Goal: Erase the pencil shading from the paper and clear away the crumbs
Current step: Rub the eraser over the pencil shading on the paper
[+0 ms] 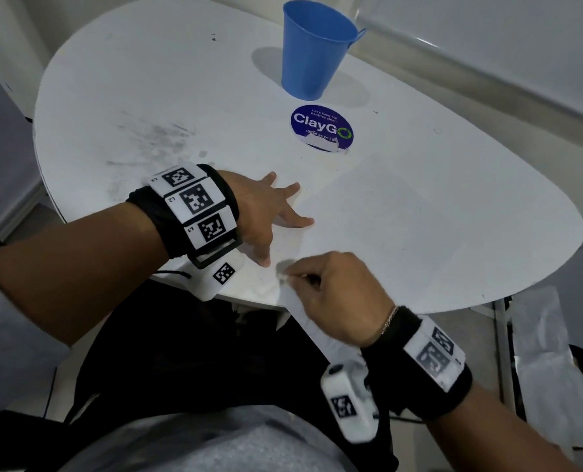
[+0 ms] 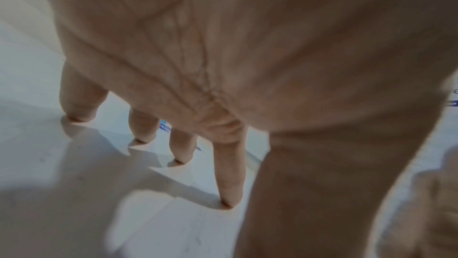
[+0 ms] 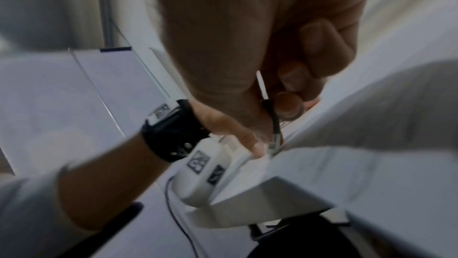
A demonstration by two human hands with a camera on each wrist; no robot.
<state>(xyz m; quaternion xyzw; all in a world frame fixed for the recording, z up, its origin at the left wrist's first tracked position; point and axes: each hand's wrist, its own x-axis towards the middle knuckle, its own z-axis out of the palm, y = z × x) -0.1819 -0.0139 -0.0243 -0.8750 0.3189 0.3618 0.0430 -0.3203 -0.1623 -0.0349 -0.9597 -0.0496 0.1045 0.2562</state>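
Observation:
A white sheet of paper (image 1: 293, 247) lies on the white table (image 1: 453, 199), and its near corner hangs over the front edge. A small patch of grey pencil shading (image 1: 285, 265) shows near that edge. My left hand (image 1: 283, 212) lies flat with fingers spread, its fingertips (image 2: 183, 156) pressing the paper down just beyond the shading. My right hand (image 1: 317, 281) pinches a thin eraser (image 3: 273, 123) between thumb and fingers, and the eraser's tip sits at the shading. The head view is blurred there, so little of the eraser (image 1: 284, 279) shows.
A blue cup (image 1: 317, 49) stands at the far side of the table, with a round blue ClayGo sticker (image 1: 321, 127) in front of it. Grey smudges (image 1: 160, 137) mark the tabletop at the left. A pale bag (image 1: 555, 335) lies on the floor at the right.

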